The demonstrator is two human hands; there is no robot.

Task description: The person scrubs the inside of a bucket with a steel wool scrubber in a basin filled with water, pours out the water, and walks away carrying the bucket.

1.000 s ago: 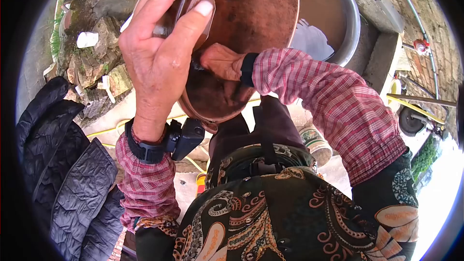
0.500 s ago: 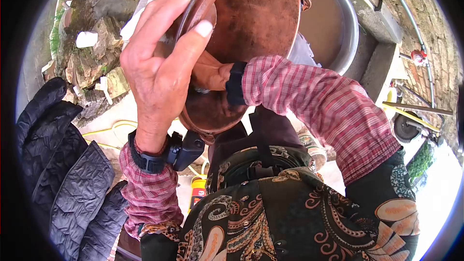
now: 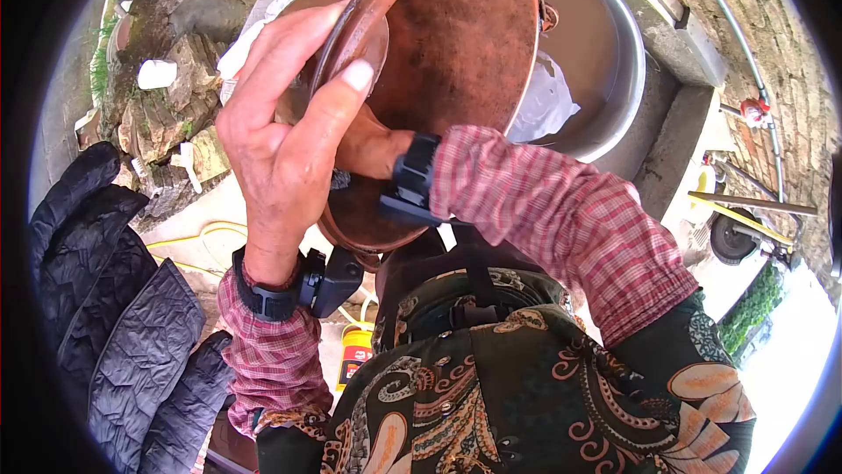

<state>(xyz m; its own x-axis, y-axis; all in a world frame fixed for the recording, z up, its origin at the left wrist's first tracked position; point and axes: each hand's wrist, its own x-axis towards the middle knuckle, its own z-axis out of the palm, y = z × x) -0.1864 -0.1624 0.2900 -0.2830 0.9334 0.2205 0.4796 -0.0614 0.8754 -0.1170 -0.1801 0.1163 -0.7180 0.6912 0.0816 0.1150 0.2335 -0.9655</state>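
Observation:
A large copper-brown pot (image 3: pixel 465 44) is tilted on its side, its open mouth facing me. My left hand (image 3: pixel 285 132) grips the pot's rim at the left, thumb on the inner side and fingers round the outside. Inside the pot reaches my right hand (image 3: pixel 368 142), its fingers largely hidden behind my left hand and the rim. A bit of greyish, shiny material shows just below it, too small to make out. Behind the pot stands a wide metal basin (image 3: pixel 627 79) of brown water, with a whitish plastic piece (image 3: pixel 545 101) at its near edge.
A black quilted jacket (image 3: pixel 145 334) lies at the left, below rocks (image 3: pixel 158 123) and a white cup (image 3: pixel 157 74). A yellow bucket (image 3: pixel 355 353) and yellow hose (image 3: pixel 210 230) are on the ground. At the right are a concrete ledge (image 3: pixel 675 141), a pipe and a wheel (image 3: pixel 733 235).
My right hand has moved left and down, deeper behind the rim, and its forearm has followed. The pot has shifted slightly left. My left hand keeps its grip.

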